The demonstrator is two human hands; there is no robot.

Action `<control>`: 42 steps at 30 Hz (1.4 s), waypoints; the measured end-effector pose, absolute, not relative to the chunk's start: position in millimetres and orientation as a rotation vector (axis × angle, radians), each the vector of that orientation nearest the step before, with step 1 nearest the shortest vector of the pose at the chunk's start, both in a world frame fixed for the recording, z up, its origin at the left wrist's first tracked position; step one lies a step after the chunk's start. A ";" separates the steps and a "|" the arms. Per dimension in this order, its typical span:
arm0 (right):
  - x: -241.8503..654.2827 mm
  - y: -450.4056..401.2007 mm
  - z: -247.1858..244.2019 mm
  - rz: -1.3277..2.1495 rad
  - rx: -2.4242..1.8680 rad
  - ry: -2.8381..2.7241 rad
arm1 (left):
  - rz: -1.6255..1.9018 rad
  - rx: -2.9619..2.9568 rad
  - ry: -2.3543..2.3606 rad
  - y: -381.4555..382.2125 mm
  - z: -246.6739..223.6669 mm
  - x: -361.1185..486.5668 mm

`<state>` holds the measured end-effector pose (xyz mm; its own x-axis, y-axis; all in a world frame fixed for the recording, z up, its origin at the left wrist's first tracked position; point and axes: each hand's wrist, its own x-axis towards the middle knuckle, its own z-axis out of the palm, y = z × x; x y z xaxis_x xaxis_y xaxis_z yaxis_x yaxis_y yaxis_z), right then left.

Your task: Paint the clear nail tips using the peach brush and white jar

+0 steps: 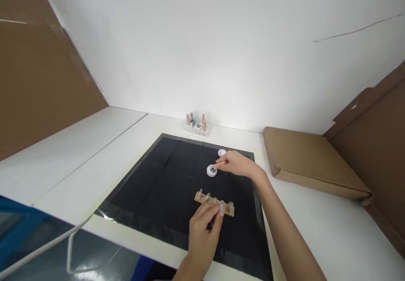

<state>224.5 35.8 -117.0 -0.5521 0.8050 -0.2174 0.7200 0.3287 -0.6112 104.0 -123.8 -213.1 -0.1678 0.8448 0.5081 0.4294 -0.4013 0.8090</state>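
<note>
On the black mat (152, 184) lies a narrow wooden strip (206, 201) bearing several clear nail tips. My left hand (205, 226) is at the near side of the strip, its thumb and forefinger pinched on one nail tip (222, 207). Farther back stands a small round white jar (211, 171), open, with something silvery inside. My right hand (232, 163) holds a slim pinkish stick (219, 164), whose end is at the jar's opening. A white lid (222, 152) rests just behind that hand.
A clear holder (198, 130) with several small bottles stands against the wall. At the right lies a flat cardboard box (310, 158). A pale cable (47, 245) crosses the lower left, and cardboard panels flank both sides.
</note>
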 end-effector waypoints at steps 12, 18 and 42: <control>224.4 40.3 -126.5 1.121 -1.416 -2.616 | 1.554 1.697 1.470 -121.8 -220.2 105.5; 224.8 42.1 -132.1 1.144 -1.403 -2.618 | 1.561 1.688 1.461 -120.9 -224.2 104.2; 266.2 11.4 -42.5 1.035 -1.158 -2.154 | 1.636 1.913 1.266 -23.5 -40.5 58.9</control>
